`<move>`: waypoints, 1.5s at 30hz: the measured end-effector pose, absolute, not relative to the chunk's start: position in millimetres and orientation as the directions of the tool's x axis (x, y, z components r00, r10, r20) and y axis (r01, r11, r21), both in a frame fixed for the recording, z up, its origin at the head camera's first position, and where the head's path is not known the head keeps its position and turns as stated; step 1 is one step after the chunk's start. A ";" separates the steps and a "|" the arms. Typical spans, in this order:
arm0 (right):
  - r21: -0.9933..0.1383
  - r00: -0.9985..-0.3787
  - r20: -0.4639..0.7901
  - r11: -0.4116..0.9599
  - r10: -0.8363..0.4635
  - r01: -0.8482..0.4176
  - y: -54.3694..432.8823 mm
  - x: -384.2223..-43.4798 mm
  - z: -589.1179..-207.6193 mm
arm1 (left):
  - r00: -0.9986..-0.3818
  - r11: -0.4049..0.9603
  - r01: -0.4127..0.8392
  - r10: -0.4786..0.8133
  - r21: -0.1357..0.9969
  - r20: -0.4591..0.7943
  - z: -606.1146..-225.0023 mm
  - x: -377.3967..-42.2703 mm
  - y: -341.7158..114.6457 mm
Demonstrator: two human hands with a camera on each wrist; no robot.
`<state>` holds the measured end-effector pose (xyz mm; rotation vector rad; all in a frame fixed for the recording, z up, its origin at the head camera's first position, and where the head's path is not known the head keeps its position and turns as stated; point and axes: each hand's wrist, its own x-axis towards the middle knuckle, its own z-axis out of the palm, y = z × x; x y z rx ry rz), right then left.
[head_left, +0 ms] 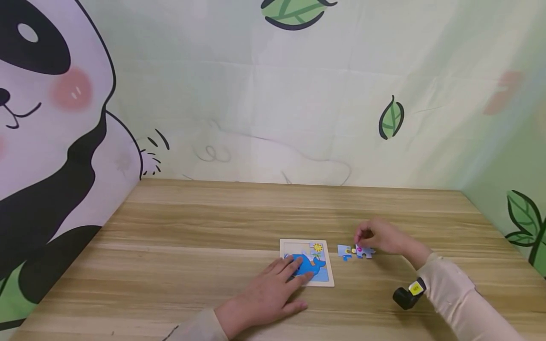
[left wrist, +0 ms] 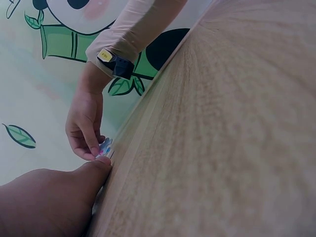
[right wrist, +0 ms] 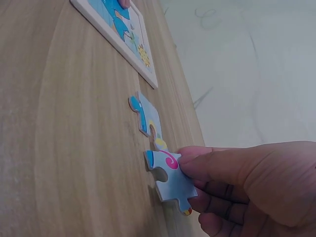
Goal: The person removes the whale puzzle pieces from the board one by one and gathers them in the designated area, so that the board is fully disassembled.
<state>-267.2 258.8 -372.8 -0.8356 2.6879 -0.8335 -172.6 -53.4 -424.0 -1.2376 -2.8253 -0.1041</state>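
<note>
My left hand point(head_left: 269, 292) lies with spread fingers across the framed jigsaw puzzle point(head_left: 330, 270), which shows a blue whale and a yellow sun. Part of the puzzle's lower left is hidden under those fingers. To the right of the frame, my right hand point(head_left: 384, 237) pinches a puzzle piece point(right wrist: 173, 175) between thumb and fingers. This piece is pale blue with a pink swirl, and in the right wrist view it is tilted above the wood. Just beside it lies a second puzzle piece point(right wrist: 149, 116), light blue with a darker blue knob, between the pinched piece and the frame.
The wooden table point(head_left: 192, 227) runs back to a wall cloth point(head_left: 298, 109) printed with leaves and a large panda point(head_left: 85, 142). A small black device point(head_left: 408, 294) with a yellow label sits at my right wrist.
</note>
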 end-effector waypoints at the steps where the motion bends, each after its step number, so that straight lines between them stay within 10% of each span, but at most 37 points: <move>1: -0.568 -0.818 -0.020 0.680 -0.575 -0.464 258.7 -267.2 -373.3 | -0.677 0.676 0.736 0.732 0.039 0.078 -424.0 -172.7 -53.3; 45: -0.563 -0.849 0.088 0.677 -0.522 -0.474 252.6 -256.2 -371.7 | -0.670 0.669 0.742 0.736 0.052 0.095 -418.2 -175.3 -50.6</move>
